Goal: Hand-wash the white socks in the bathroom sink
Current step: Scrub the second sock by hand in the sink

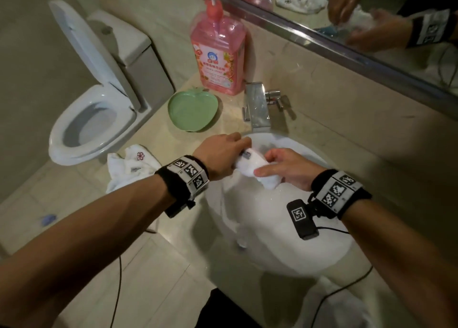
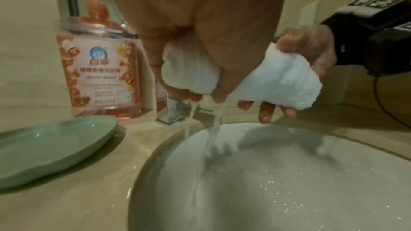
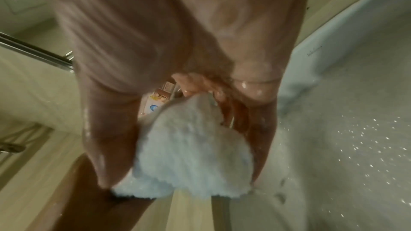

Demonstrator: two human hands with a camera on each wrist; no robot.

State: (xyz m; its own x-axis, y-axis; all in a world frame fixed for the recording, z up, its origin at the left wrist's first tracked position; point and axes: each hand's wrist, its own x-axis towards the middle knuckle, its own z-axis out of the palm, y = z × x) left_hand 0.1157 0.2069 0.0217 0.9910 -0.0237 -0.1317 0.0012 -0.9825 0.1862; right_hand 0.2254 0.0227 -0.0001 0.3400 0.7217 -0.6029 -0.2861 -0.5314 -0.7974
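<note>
A wet white sock [image 1: 255, 167] [image 2: 273, 78] [image 3: 191, 147] is stretched between both hands over the white sink [image 1: 272, 228] [image 2: 289, 182]. My left hand [image 1: 223, 156] [image 2: 200, 50] grips one end in a fist, and water streams from it into the basin. My right hand [image 1: 282, 167] [image 2: 295, 69] [image 3: 177, 76] grips the other end, fingers curled round it. More white socks [image 1: 131, 165] lie crumpled on the counter left of the sink.
A pink detergent pump bottle [image 1: 218, 55] [image 2: 98, 69] stands at the back of the counter, a green apple-shaped dish [image 1: 192, 110] [image 2: 48, 147] in front of it. The chrome faucet [image 1: 257, 104] is behind the sink. A toilet [image 1: 94, 109] stands at the left, a mirror [image 1: 371, 13] above.
</note>
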